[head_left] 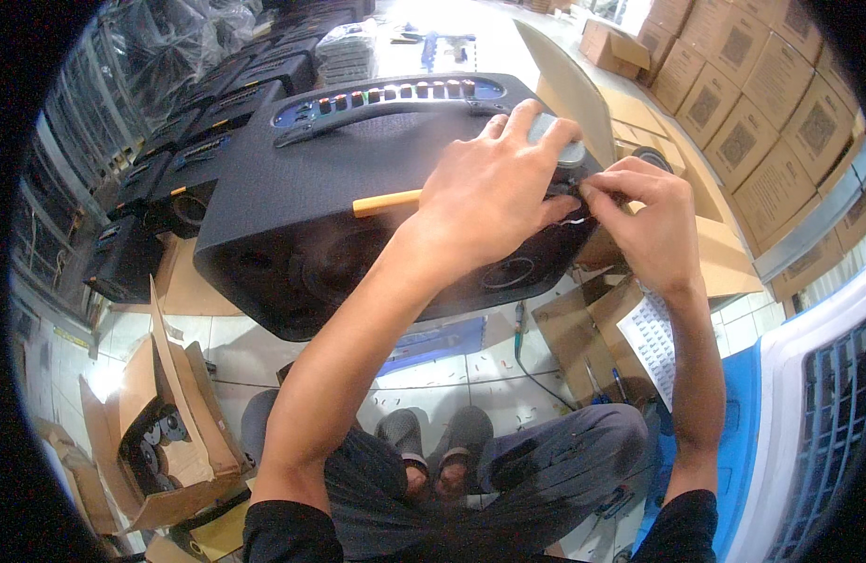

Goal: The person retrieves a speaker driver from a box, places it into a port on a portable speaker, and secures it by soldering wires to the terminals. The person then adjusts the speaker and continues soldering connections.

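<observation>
1. Across the centre of the head view, a black speaker cabinet (255,202) has its long axis running left to right, rising slightly rightward.
2. Near its right end, the right hand (647,220) has thumb and forefinger almost together; whether they grip anything cannot be told.
3. Just left of them, the left hand (494,188) arches over the cabinet, fingers half-curled at a grey rounded object (566,150); a firm hold cannot be confirmed.
4. Below both thumbs' tips, a thin pale wire (572,221) lies lower left of the right fingertips, close to the left thumb.
</observation>
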`<state>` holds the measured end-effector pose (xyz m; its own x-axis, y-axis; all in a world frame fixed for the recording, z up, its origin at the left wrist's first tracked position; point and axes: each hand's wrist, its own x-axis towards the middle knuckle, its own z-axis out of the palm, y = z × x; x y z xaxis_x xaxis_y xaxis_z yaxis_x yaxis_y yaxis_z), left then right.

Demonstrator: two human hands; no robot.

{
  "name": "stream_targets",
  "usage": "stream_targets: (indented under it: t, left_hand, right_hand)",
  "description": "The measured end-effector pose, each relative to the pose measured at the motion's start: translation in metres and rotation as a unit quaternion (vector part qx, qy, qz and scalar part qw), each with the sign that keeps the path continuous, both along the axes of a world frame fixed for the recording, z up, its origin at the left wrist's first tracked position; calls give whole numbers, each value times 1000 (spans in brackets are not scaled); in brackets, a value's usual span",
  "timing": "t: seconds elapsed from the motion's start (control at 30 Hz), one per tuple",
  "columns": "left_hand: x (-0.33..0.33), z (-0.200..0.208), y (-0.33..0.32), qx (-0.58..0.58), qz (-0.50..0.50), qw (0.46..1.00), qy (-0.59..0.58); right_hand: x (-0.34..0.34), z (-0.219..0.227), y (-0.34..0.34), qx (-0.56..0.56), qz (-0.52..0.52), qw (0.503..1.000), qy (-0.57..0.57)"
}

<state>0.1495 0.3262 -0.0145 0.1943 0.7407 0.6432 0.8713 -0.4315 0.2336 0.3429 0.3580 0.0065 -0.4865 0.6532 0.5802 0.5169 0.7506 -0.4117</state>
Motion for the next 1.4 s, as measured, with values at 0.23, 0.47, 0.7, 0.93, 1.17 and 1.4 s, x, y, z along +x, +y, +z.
stream_targets:
  t: [0.23,0.47,0.7,0.93,1.17,1.4]
  left_hand:
    - [1,-2,2,28,7,999,25]
    - [-2,-4,2,31,5,999,37]
    - [-1,-4,1,22,10,999,32]
    - [-13,1,6,-39,-70,996,-46]
    - [-7,1,1,-33,-25,997,-64]
    - [-10,4,0,-51,-26,997,-51]
  right_hand:
    - [-1,8,-3,245,35,953,-177]
    - [-2,18,-6,410,68,845,-338]
    - [5,17,11,403,131,872,-247]
    - [12,7,15,408,128,876,-222]
    - [7,-13,12,281,95,952,-78]
    - [-1,-21,-2,-35,19,994,99]
